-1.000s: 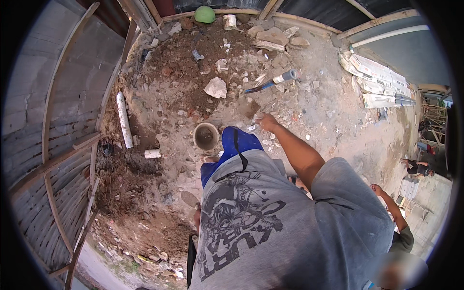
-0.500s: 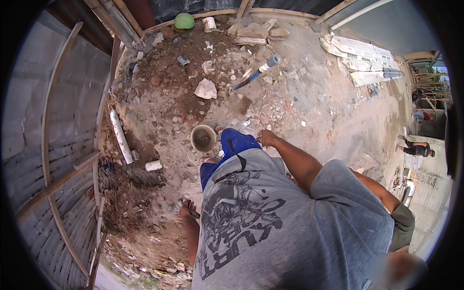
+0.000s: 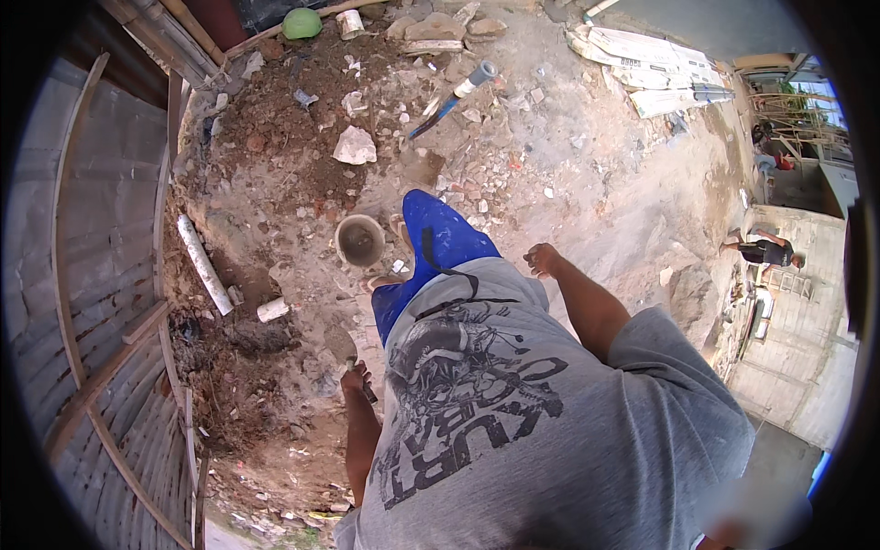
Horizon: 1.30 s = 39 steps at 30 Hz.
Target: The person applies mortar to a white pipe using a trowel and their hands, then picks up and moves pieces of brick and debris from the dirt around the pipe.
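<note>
My left hand (image 3: 356, 377) is closed around the handle of a trowel (image 3: 340, 346), whose greyish, mortar-coloured blade points forward above the dirt. My right hand (image 3: 543, 260) hangs beside the blue shorts, fingers loosely bent and slightly apart, nothing visible in it. In front of my feet stands a round bucket (image 3: 341, 246) with a pale rim; grey material shows inside, though I cannot tell how deep it is. A blue tool-like piece with a grey pipe end (image 3: 456, 99) lies farther ahead on the rubble.
Broken stones, including a large pale rock (image 3: 355, 146), litter the ground. White pipe (image 3: 204, 266) and a short white cylinder (image 3: 273, 310) lie at left, near a corrugated metal wall (image 3: 101, 275). A green rounded object (image 3: 302, 24) sits far back. Flattened sacks (image 3: 651, 64) and a person (image 3: 770, 250) are at right.
My right hand has come away from the shorts. The trowel's blade now shows ahead of my left hand. An arm with a dark green sleeve behind my right shoulder has left view.
</note>
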### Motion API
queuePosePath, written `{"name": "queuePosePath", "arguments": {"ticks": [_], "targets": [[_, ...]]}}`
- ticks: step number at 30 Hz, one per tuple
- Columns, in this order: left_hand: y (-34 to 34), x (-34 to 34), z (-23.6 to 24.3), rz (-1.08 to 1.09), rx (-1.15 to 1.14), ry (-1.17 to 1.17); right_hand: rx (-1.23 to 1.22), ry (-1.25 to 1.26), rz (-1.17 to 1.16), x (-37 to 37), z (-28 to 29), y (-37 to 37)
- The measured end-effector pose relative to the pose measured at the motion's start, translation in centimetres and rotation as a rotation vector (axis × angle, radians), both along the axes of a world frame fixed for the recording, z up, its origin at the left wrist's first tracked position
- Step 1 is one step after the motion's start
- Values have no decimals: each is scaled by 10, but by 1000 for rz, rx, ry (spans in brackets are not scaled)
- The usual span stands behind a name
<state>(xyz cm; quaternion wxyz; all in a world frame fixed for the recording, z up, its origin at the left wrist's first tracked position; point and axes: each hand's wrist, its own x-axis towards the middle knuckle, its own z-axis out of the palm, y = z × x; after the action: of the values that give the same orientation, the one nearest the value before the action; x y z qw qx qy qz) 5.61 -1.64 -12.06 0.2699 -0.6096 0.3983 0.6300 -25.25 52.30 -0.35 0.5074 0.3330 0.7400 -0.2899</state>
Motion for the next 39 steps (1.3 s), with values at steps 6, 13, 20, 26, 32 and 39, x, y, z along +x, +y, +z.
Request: {"name": "queuePosePath", "arguments": {"ticks": [6, 13, 20, 26, 32, 39], "targets": [[-28, -39, 22, 140, -142, -40, 60, -110, 31, -18, -25, 36], [56, -110, 19, 252, -217, -73, 140, 137, 287, -211, -47, 115], [186, -209, -4, 252, -90, -205, 296, 497, 829, -512, -118, 138], [307, -356, 38, 631, -120, -216, 156, 462, 819, -717, -258, 112], [377, -484, 61, 81, -306, -330, 203, 535, 1038, -850, -371, 77], [414, -458, 61, 222, -271, -489, 454, 870, 1515, -929, -468, 58]]}}
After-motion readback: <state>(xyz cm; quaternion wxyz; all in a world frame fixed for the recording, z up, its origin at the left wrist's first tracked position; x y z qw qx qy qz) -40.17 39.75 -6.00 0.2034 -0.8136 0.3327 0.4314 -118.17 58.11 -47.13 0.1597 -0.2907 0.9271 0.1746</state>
